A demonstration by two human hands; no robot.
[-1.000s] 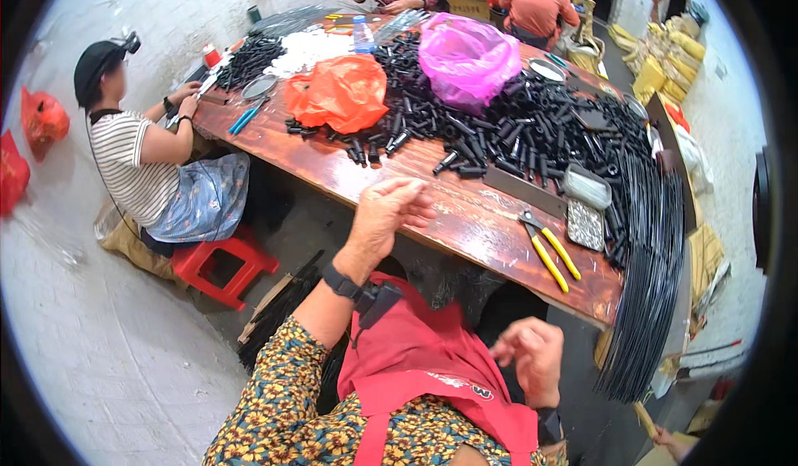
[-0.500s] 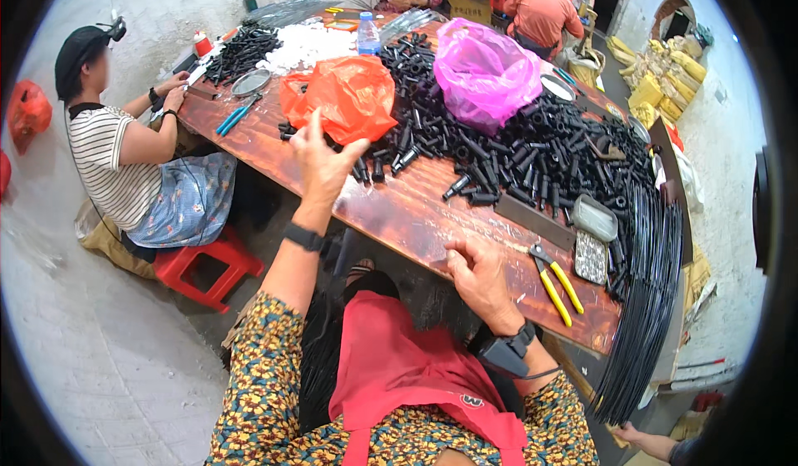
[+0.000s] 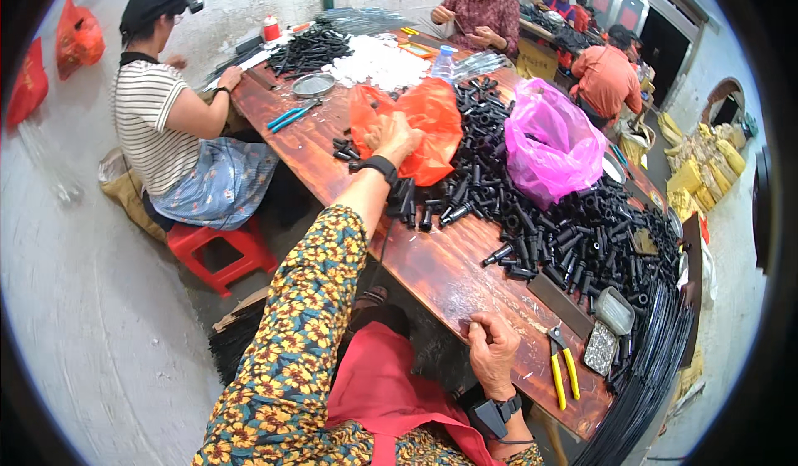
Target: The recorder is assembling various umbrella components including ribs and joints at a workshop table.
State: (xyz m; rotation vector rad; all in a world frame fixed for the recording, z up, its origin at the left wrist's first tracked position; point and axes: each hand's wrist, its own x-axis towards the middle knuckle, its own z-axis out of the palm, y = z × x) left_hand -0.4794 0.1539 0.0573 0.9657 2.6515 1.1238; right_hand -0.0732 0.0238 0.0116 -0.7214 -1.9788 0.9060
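My left hand (image 3: pixel 394 140) is at the mouth of an orange plastic bag (image 3: pixel 436 125) on the wooden table; its fingertips are lost among the folds, so their grip cannot be made out. Near the table's front edge, my right hand (image 3: pixel 493 354) is closed, thumb against curled fingers, and anything small inside is hidden. Pliers with yellow handles (image 3: pixel 564 374) lie just right of it. Around and behind the orange bag spreads a heap of black tubular parts (image 3: pixel 532 237), with a pink plastic bag (image 3: pixel 555 138) resting on it.
At the right stand a clear plastic box (image 3: pixel 614 310) and a tray of small metal pieces (image 3: pixel 600 347), beside a bundle of long black rods (image 3: pixel 644 383). A bottle (image 3: pixel 444 63) and white pieces (image 3: pixel 378 63) sit farther back. Co-workers sit at the left (image 3: pixel 179 108) and far side (image 3: pixel 478 13).
My left hand has gone from above the orange bag's near edge into its mouth, fingers no longer spread. The view has shifted left. My right hand stays closed by the table edge.
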